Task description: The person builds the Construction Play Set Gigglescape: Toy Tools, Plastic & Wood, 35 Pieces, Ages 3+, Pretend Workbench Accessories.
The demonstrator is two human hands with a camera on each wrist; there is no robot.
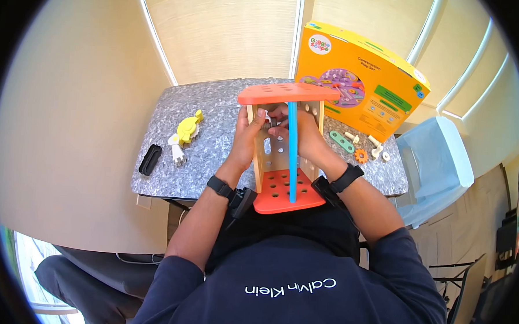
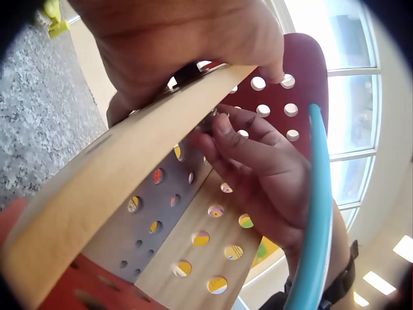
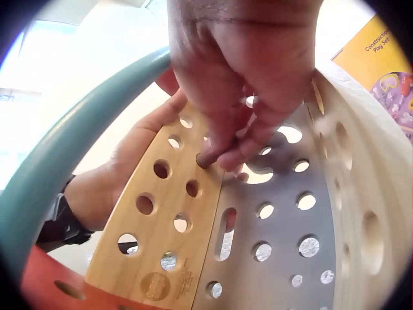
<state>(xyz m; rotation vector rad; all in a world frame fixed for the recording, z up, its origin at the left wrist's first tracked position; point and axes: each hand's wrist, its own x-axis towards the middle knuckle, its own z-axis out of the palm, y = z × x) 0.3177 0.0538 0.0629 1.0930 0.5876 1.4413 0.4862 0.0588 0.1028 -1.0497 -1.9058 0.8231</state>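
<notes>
A toy toolbox stands on end at the table's front edge, with red perforated ends (image 1: 288,94), wooden side panels (image 3: 158,213) and a blue bar (image 1: 292,157). My left hand (image 1: 244,139) grips the left wooden panel from outside, fingers around its edge. Reaching inside past the bar, my right hand (image 3: 248,71) pinches a small dark peg-like piece (image 3: 206,159) right at a hole in that same panel. The fingers partly hide this piece. In the left wrist view, a black bit (image 2: 188,74) shows between the left hand and the panel.
At left on the table lie a yellow toy tool with a white end (image 1: 188,130) and a black oblong object (image 1: 150,160). To the right are a green strip (image 1: 341,141), an orange gear (image 1: 361,156) and cream bolts (image 1: 376,148), before a large orange box (image 1: 361,79). A blue bin (image 1: 439,164) stands alongside.
</notes>
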